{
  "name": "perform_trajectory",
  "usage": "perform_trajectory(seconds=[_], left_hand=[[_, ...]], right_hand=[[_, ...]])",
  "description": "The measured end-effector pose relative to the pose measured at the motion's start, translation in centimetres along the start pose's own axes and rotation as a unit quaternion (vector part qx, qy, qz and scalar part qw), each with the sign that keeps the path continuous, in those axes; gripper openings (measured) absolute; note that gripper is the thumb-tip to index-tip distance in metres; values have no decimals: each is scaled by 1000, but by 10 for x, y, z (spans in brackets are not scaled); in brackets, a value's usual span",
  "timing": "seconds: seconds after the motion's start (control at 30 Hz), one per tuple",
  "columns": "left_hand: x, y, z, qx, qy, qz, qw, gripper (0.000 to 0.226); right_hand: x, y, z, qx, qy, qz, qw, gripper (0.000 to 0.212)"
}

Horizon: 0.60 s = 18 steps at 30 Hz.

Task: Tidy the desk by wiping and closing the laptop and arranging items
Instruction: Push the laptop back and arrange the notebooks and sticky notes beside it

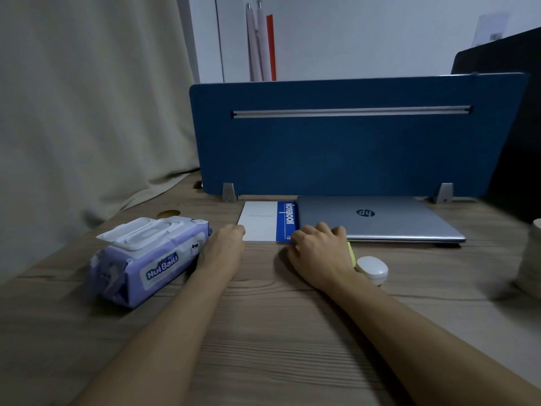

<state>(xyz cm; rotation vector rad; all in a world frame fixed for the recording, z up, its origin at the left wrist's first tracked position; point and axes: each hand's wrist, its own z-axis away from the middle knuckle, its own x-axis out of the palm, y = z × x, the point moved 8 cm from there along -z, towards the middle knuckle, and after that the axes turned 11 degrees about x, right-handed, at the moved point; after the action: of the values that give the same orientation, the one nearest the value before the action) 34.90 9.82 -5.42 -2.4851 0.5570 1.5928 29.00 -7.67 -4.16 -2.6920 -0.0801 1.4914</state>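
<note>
Both forearms are bare and reach forward from the lower edge of the view, the left one from about 7 o'clock and the right one from about 4 o'clock, and they come closer together toward the center. The left hand [225, 244] lies palm down with fingers curled under, knuckles pointing to 12 o'clock. The right hand [319, 250] is also palm down, its fingers bent and loosely closed.

The silver laptop [377, 219] lies closed, a blue-and-white notebook [268, 221] touching its left edge.
</note>
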Motion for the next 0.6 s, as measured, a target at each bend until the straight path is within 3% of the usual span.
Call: perform_trajectory(seconds=[0.1,0.33,0.5,0.6], left_hand=[[-11,17,14,39,23,22,999,32],[-23,70,57,77,-2,121,990,45],[-16,112,73,73,-44,179,980,55],[-10,123,73,67,-66,185,978,62]], right_hand=[[-16,10,14,-4,18,27,999,35],[-51,78,49,58,16,46,997,45],[-43,131,74,101,-104,-50,988,48],[-43,144,76,115,-107,-103,982,42]])
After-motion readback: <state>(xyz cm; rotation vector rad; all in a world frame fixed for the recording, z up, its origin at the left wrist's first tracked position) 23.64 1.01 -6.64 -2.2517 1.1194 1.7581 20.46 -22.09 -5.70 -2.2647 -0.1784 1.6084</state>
